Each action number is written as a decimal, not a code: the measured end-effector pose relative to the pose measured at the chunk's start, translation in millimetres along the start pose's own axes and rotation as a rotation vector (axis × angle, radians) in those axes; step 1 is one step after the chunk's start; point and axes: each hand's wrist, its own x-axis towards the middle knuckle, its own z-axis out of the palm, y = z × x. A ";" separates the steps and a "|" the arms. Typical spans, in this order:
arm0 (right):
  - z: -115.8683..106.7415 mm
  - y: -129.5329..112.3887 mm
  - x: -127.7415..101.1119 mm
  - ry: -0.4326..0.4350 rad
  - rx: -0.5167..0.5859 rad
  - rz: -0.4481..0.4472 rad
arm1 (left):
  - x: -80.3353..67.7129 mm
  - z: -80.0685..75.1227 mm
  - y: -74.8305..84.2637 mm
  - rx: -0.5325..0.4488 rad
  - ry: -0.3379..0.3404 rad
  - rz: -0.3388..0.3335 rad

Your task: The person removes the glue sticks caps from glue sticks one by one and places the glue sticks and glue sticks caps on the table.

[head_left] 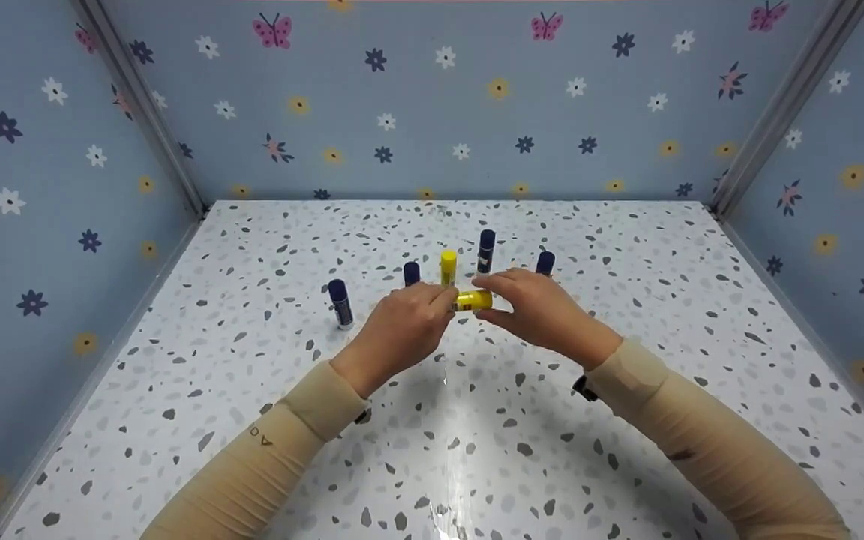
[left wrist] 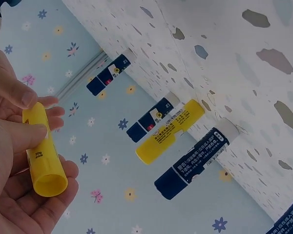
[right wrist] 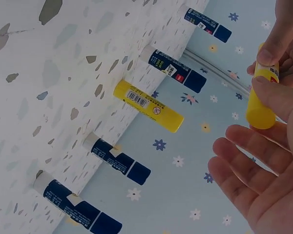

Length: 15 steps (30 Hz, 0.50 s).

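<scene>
Both hands hold one yellow glue stick (head_left: 475, 300) level above the speckled table (head_left: 627, 300), near its middle. My left hand (head_left: 439, 306) grips one end, thumb over the barrel (left wrist: 41, 151). My right hand (head_left: 488, 298) pinches the other end (right wrist: 261, 105) between thumb and fingertip, its remaining fingers spread below. Just behind the hands a second yellow glue stick (head_left: 448, 266) stands upright.
Several dark blue glue sticks stand upright in an arc behind the hands: one at the left (head_left: 340, 302), one beside the yellow stick (head_left: 411, 272), a taller-looking one farther back (head_left: 485, 250), one at the right (head_left: 544, 262). Flowered walls (head_left: 432, 112) enclose the table on three sides.
</scene>
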 end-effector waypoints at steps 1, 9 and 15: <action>0.4 0.2 -0.2 0.005 0.001 -0.011 | 0.3 0.5 -0.2 0.001 0.001 0.004; 4.1 3.6 -3.6 0.092 0.041 -0.107 | 2.0 2.8 -0.5 0.006 -0.006 0.010; 8.4 7.1 -5.6 0.147 0.055 -0.168 | 3.5 4.4 1.0 0.026 -0.034 -0.015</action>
